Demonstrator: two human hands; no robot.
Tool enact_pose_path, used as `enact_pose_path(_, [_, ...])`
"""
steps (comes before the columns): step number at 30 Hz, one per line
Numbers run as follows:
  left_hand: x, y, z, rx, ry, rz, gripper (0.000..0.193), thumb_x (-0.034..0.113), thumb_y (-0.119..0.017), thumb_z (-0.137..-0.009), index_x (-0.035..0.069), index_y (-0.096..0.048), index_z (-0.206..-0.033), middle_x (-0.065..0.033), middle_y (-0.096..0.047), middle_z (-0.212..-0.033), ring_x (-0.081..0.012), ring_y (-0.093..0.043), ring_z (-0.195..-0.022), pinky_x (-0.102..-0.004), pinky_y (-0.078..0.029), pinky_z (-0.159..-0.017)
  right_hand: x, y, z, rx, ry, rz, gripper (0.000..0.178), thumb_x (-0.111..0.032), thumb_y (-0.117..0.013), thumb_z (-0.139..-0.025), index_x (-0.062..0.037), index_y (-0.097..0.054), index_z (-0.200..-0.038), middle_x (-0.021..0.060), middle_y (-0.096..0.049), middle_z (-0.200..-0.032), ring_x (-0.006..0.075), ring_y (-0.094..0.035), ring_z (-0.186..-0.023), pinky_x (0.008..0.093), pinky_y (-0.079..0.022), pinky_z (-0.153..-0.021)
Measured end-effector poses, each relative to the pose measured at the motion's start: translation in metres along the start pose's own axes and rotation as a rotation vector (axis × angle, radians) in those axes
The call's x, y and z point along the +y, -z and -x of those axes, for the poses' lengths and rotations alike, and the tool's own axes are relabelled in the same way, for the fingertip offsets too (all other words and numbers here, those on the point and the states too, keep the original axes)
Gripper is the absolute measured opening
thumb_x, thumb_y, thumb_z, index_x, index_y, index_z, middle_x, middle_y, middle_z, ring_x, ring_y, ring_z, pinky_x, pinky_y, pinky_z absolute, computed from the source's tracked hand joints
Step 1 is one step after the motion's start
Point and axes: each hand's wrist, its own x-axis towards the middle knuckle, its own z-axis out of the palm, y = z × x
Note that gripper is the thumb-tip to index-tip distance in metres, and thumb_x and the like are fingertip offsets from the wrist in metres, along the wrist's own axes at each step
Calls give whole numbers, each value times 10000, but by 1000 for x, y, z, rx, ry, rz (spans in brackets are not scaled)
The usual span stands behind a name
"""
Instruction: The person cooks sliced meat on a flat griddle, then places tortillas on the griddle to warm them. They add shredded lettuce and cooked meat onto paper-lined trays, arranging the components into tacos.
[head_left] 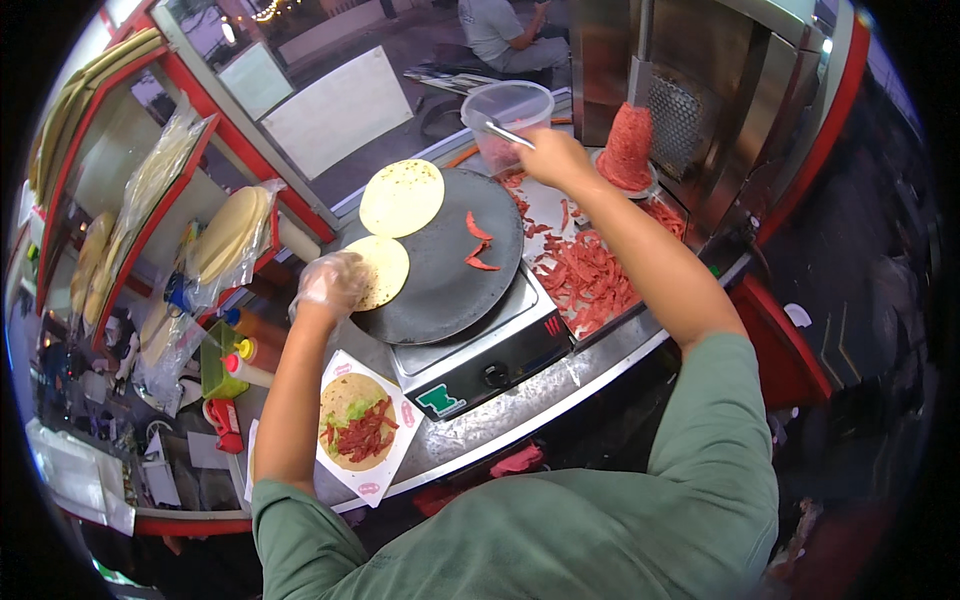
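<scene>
My left hand [332, 284], in a clear plastic glove, grips the left edge of a round flatbread [383, 274] on the dark griddle [455, 285]. Another speckled flatbread [402, 197] lies just beyond it, and a few red meat strips [479, 245] rest to their right. My right hand [556, 158] is closed around a shiny metal utensil [508, 134] above a clear plastic tub [508, 108]; its exact kind is hard to tell. Nearer me, a filled flatbread [358, 428] with lettuce and meat strips lies open on white paper [400, 455].
Shaved red meat [585, 280] covers a metal tray right of the griddle, below a meat cone [628, 148] on a vertical spit. Sauce bottles [250, 362] and a green basket [218, 360] stand left. Bagged flatbreads [228, 235] fill red-edged shelves. A person [510, 35] sits outside.
</scene>
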Motion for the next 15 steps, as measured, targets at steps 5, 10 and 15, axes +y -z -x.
enact_pose_path(5, [59, 51, 110, 275, -235, 481, 268, 204, -754, -928, 18, -745, -1121, -168, -758, -1148, -339, -727, -1065, -435, -553, -952, 75, 10, 91, -261, -198, 221, 429, -429, -666, -976, -28, -759, -1101, 246, -750, -1121, 427, -718, -1071, 521, -559, -934])
enact_pose_path(10, [91, 33, 209, -207, -525, 1097, 265, 201, -792, -931, -19, -753, -1074, -157, -789, -1014, -336, -776, -918, -416, -609, -794, 81, -29, 143, -116, 26, 274, 330, -317, -693, -937, -102, -754, -1179, 216, -728, -1048, 441, -712, -957, 560, -553, -878])
enact_pose_path(15, [117, -6, 263, -555, -432, 988, 342, 255, -731, -994, 21, -717, -1242, -164, -734, -1253, -345, -721, -1125, -423, -590, -947, 79, -42, 114, -60, -95, 214, 365, -261, -670, -938, -131, -736, -1273, 259, -731, -1100, 457, -702, -1038, 541, -553, -937])
